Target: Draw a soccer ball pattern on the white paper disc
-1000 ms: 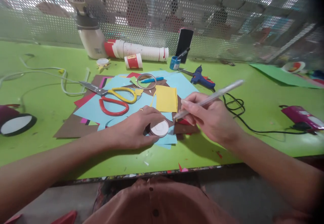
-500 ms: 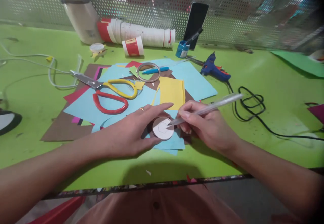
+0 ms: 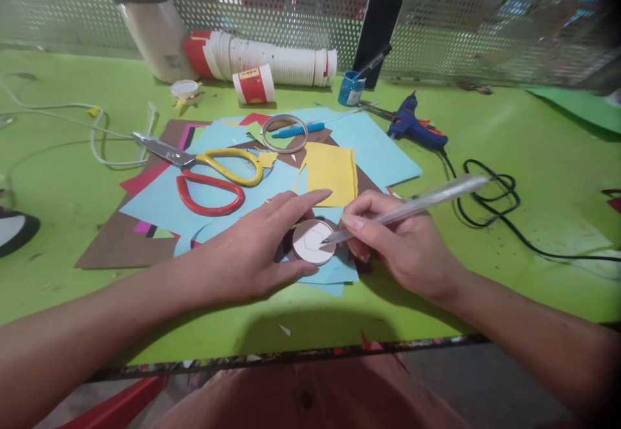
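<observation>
White disc (image 3: pixel 305 236) and clear greyish pen (image 3: pixel 436 193) over coloured papers (image 3: pixel 395 157) on a lime-green table (image 3: pixel 218 325).
Thin dark lines form an angular outline on the disc's white face. The papers are mostly light blue and brown, among them a yellow sheet (image 3: pixel 331 173) and, at left, a pink strip (image 3: pixel 142 227). The scissors (image 3: pixel 180 157) at left have silver blades, one yellow handle and one red. The marker (image 3: pixel 315 128) is bright blue, the ring (image 3: pixel 286 151) beige-grey. Farther right, the glue gun (image 3: pixel 413 129) is dark blue and its cable (image 3: pixel 572 257) black. At the far side, the cups (image 3: pixel 272 60) are white and red, the phone (image 3: pixel 378 34) black, the screen (image 3: pixel 291 15) grey with round holes.
</observation>
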{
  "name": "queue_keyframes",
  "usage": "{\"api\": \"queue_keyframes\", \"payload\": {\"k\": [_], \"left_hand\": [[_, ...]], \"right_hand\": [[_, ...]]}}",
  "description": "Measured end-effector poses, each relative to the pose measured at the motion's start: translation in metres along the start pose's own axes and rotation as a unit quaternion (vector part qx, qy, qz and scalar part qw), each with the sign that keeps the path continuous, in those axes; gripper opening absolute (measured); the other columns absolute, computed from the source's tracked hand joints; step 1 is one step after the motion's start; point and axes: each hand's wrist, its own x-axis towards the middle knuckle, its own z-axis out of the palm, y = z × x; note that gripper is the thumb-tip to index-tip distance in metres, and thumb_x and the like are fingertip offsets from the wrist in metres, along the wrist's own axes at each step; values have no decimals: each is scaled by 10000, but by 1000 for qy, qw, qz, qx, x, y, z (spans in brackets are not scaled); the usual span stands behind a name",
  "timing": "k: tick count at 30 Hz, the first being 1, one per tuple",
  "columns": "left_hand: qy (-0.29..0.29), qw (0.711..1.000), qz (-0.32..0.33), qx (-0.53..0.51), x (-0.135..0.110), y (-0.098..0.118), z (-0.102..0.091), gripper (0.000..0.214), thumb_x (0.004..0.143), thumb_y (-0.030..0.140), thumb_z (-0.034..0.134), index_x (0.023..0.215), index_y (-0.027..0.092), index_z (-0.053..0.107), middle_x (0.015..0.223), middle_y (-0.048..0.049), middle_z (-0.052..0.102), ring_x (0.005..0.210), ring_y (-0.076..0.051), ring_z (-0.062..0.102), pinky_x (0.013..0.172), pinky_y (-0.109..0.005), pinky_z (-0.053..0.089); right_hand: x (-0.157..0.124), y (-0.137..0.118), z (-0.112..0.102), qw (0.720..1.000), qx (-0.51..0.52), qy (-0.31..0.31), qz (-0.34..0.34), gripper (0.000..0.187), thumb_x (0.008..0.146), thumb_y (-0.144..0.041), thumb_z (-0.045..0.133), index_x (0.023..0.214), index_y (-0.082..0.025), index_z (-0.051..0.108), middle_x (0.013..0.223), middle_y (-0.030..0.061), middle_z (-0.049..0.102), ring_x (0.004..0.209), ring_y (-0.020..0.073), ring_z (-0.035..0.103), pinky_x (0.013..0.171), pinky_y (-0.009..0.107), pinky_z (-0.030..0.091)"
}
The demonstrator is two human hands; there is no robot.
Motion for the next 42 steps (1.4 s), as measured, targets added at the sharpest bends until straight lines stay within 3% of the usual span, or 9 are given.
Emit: {"api": "queue_keyframes", "payload": {"k": [9,15,42], "left_hand": [[18,1000,22,10,2,1,2,723,884,284,641,1498,223,266,1265,-73,569,1144,-216,543,960,-333,457],[21,999,24,5,2,1,3,717,885,261,653,1491,221,273,1251,-48,578,1143,-191,536,971,-304,438],[23,999,22,10,2,0,4,699,889,304,644,1490,198,303,1262,-89,571,1133,-226,541,944,-350,460]], "right_hand": [[0,-2,4,999,-40,0,20,152,878,-187,582,726,-177,582,539,-71,494,482,71,431,439,224,345],[-1,-2,5,997,-74,-2,-3,150,887,-166,584,737,-179,590,558,-76,510,495,63,439,446,214,362],[-2,-1,5,991,-132,3,-15,131,872,-178,597,741,-179,588,614,-64,536,515,62,434,449,206,348]]}}
